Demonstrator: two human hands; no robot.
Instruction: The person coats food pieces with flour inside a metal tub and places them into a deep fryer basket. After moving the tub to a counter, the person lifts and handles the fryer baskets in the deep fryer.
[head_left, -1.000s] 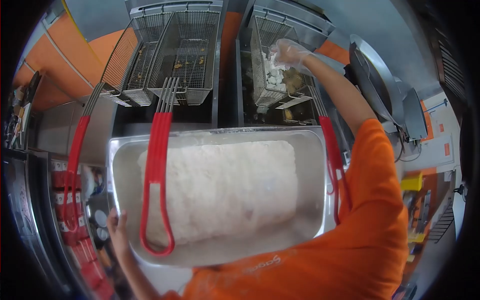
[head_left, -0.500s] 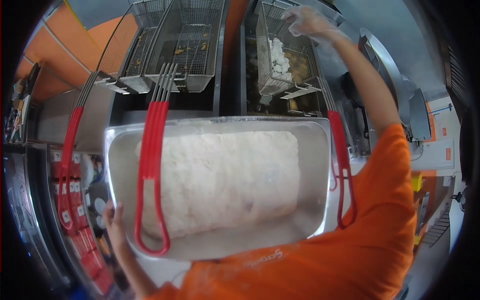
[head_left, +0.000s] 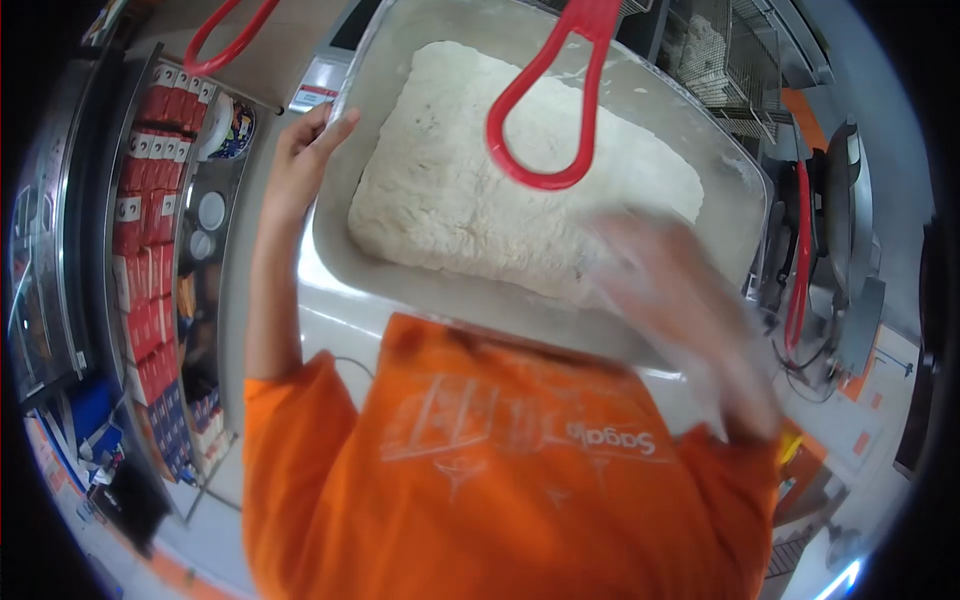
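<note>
A deep metal pan (head_left: 325, 240) holds a broad bed of white, flour-like powder (head_left: 450, 190). My left hand (head_left: 305, 155) grips the pan's rim at its upper left, fingers closed over the edge. Above the powder's right side is my right hand (head_left: 660, 270), in a clear plastic glove. Motion smears its fingers, so whether they hold anything is unclear. The red loop handle (head_left: 500, 140) of a fryer basket reaches over the pan.
At the upper right, a wire fryer basket (head_left: 745, 60) contains white-coated pieces, and its red handle (head_left: 798, 260) points downward. Another red handle (head_left: 208, 60) sits at the upper left. Red boxes (head_left: 145, 270) line a shelf on the left.
My right hand has come down from above the fryer basket to the pan. The view has tilted down and turned, so the pan appears higher and slanted. My left hand stays at its rim.
</note>
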